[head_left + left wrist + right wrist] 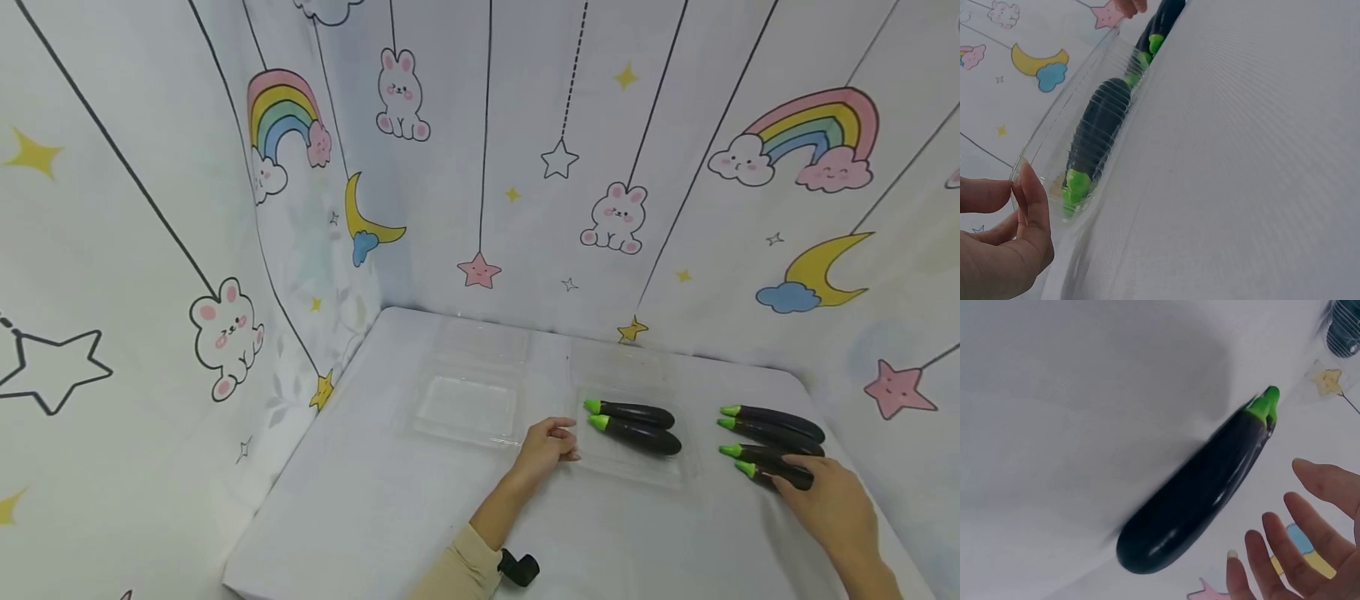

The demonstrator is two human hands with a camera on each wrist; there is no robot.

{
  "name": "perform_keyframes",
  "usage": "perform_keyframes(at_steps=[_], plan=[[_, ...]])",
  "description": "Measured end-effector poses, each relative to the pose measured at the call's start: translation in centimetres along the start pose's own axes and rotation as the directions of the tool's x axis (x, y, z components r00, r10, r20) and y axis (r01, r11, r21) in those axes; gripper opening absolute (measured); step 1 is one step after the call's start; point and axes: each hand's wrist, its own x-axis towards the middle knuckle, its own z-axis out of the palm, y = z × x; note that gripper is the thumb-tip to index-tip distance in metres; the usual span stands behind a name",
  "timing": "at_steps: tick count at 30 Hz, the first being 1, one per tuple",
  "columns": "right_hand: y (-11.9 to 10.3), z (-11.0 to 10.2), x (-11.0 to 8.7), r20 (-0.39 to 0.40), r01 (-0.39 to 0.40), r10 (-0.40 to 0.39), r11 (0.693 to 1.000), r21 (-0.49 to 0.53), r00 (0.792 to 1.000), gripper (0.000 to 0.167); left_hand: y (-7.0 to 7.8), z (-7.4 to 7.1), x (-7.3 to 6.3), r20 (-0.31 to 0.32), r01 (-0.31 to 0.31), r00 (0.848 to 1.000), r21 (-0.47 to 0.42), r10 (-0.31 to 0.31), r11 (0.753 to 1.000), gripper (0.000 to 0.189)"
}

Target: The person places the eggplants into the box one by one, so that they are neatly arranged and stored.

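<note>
My left hand [546, 450] pinches the left edge of a clear plastic box [630, 472] between thumb and fingers, as the left wrist view also shows. Inside that box lie two dark eggplants [637, 435] with bright green stems, side by side. Several more eggplants [780, 423] lie on the table to the right, stems pointing left. Over the nearest of these reaches my right hand [832, 500], partly covering them in the head view. In the right wrist view its fingers are spread beside an eggplant [1194, 487], with a gap between them and it.
A second clear plastic box [465, 408] stands to the left on the white table [360, 500]. Patterned cloth walls [525, 167] rise behind the table and at its sides. A black wrist device [519, 568] shows by the left sleeve [461, 567].
</note>
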Motion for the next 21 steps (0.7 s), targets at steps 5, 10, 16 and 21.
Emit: perform_keyframes(at_steps=[5, 10, 16, 21], plan=[[0.8, -0.1, -0.2, 0.008, -0.006, 0.006, 1.0, -0.027, 1.0, 0.046, 0.0, 0.0, 0.1, -0.001, 0.007, 1.0, -0.002, -0.007, 1.0, 0.037], [1.5, -0.3, -0.1, 0.025, -0.016, 0.017, 0.999, -0.042, 1.0, 0.048, 0.1, -0.1, -0.1, 0.001, 0.009, 1.0, 0.015, -0.009, 1.0, 0.036], [2.1, -0.4, 0.2, 0.079, -0.054, 0.059, 0.997, -0.058, 0.995, 0.052, 0.2, -0.1, -0.1, 0.007, 0.015, 1.0, 0.019, -0.015, 1.0, 0.037], [2.6, -0.2, 0.6, 0.106, -0.057, 0.064, 0.996, -0.069, 0.992, 0.054, 0.3, -0.1, -0.1, 0.008, 0.018, 1.0, 0.014, -0.018, 1.0, 0.037]])
